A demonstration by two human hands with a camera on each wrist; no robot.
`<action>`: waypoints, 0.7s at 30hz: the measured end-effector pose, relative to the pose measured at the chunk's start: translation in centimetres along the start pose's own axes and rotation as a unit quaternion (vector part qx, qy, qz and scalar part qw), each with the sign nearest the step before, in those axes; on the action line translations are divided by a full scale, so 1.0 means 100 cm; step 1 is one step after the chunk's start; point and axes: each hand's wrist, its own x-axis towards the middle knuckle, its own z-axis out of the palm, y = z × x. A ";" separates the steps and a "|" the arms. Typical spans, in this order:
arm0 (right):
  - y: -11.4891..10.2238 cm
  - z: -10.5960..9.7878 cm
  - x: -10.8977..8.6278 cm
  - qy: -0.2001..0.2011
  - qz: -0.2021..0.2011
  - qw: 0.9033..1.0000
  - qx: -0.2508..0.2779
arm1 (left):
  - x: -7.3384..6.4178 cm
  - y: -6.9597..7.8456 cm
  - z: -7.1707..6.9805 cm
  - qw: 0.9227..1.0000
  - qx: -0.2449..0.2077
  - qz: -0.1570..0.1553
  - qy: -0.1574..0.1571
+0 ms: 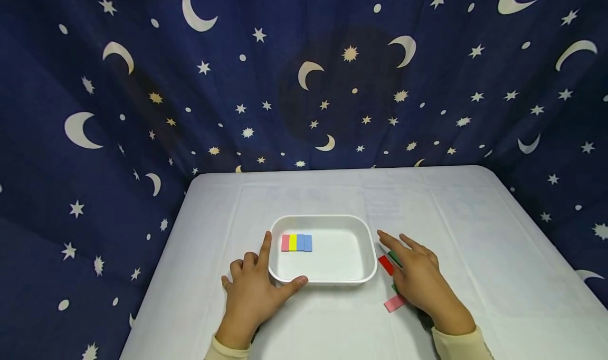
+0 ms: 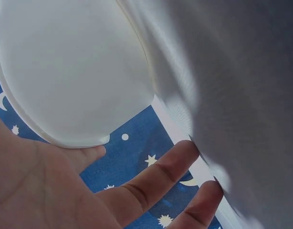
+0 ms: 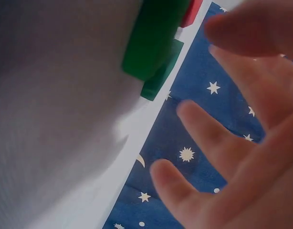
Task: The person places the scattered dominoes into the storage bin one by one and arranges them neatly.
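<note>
Red tile (image 1: 386, 265), lower right: likely light, stiff; pinch long edges. Right hand (image 1: 420, 281) spread, empty; left hand (image 1: 254, 294) splayed, touching white tray (image 1: 339, 254).

A tray (image 1: 339, 249) on the counter (image 1: 294, 193) holds a tile row (image 1: 296, 243) in its left half, left fingers (image 1: 265, 252) at its near left corner, loose tiles (image 1: 386, 265) and right fingers (image 1: 392, 242) to its right; behind, a curtain (image 1: 285, 122).
</note>
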 end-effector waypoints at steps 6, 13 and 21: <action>-0.001 0.001 -0.002 -0.014 -0.014 1.000 -0.006 | 0.000 0.000 -0.001 1.000 0.001 -0.002 -0.002; -0.001 0.002 -0.003 -0.034 -0.013 0.999 -0.020 | 0.000 0.000 0.000 1.000 0.001 -0.003 -0.002; -0.002 0.000 -0.003 -0.039 -0.006 0.999 -0.019 | 0.000 0.001 -0.001 1.000 0.002 -0.007 -0.003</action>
